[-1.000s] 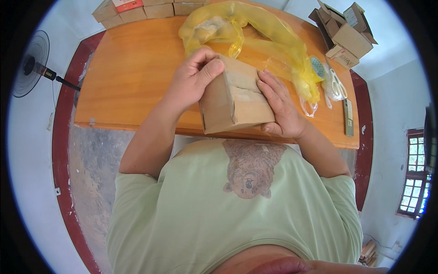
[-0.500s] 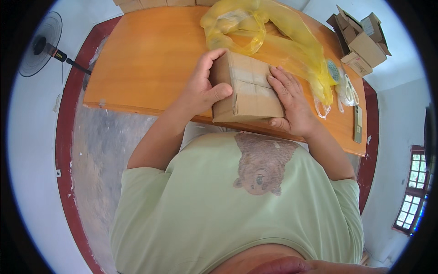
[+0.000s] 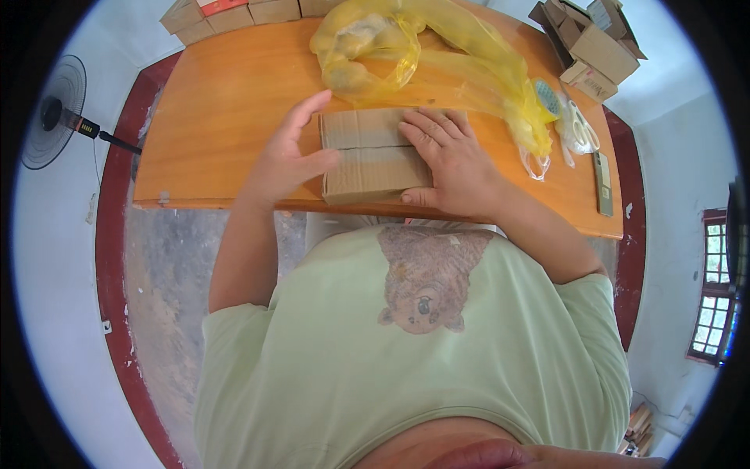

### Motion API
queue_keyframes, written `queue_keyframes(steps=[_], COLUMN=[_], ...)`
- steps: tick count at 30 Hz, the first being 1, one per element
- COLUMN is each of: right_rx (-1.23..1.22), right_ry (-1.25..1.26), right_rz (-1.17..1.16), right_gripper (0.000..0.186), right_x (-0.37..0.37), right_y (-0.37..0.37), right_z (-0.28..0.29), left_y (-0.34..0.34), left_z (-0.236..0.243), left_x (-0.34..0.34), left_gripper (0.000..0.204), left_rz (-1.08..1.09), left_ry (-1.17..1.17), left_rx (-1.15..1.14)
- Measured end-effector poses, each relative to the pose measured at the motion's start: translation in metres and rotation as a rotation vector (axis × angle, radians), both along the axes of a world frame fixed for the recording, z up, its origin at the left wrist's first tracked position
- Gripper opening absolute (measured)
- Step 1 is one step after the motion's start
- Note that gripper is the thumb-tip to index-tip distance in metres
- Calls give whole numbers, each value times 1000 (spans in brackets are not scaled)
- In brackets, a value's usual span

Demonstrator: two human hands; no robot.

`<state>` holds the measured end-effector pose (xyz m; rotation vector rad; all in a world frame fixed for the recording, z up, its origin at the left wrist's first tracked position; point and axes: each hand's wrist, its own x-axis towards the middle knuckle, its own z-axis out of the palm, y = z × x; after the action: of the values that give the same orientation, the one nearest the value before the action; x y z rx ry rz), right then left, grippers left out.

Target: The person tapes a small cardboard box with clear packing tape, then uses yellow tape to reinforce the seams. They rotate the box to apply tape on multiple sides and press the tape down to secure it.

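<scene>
A brown cardboard box (image 3: 367, 168) with a seam across its top lies at the table's front edge. My right hand (image 3: 453, 160) rests flat over the box's right part, fingers stretched out and thumb pointing left near its front edge. At the left end, my left hand (image 3: 287, 160) is open, its fingers and thumb apart. That thumb reaches to the box's left edge; whether it touches cannot be told. Just beyond the box lies a yellow translucent plastic bag (image 3: 469, 39) with its contents bundled inside.
On the orange wooden table (image 3: 226, 102), a tape roll (image 3: 547, 98), white-handled scissors (image 3: 582, 133) and a grey-green flat object (image 3: 602, 184) lie right. Open cartons (image 3: 601, 55) stand far right, closed boxes (image 3: 273, 11) along the back. A fan (image 3: 55, 113) stands left.
The box has been turned and lowered from a tilted hold to lie level, further left. My left hand has loosened from its side; my right hand has slid onto its top.
</scene>
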<state>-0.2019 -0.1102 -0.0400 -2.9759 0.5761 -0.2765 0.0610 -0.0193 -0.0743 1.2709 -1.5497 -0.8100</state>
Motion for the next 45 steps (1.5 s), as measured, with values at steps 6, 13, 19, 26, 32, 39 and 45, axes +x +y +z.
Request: queue_keyframes(steps=[6,13,19,26,32,39,45], right_rx=[-28,-117,-89,-73,-39,299,413], right_ry=[32,209,191,177,156,-56,41], right_rz=[53,3,-47,78,-36,-125,-95], right_gripper=[85,92,91,87,97,119,119], right_x=[-6,-29,-49,-41,-56,-81,-72], right_y=[-9,-16,-24,-10,-28,-48,-40], right_z=[-1,2,-3,5,2,-23,-39], left_y=[10,10,11,10,9,-3,-22], left_z=[36,22,22,24,27,47,45], left_x=[-63,-71,-73,-76,-76,-82,-80], left_gripper=[91,74,69,62,57,89,102], left_rz=[-25,-29,-39,-36,-35,-50,-39], left_ry=[-932,-1032,-1025,-1045,-1036,-1047,-1100], left_rx=[-146,-144,-160,-151,-156,-12,112])
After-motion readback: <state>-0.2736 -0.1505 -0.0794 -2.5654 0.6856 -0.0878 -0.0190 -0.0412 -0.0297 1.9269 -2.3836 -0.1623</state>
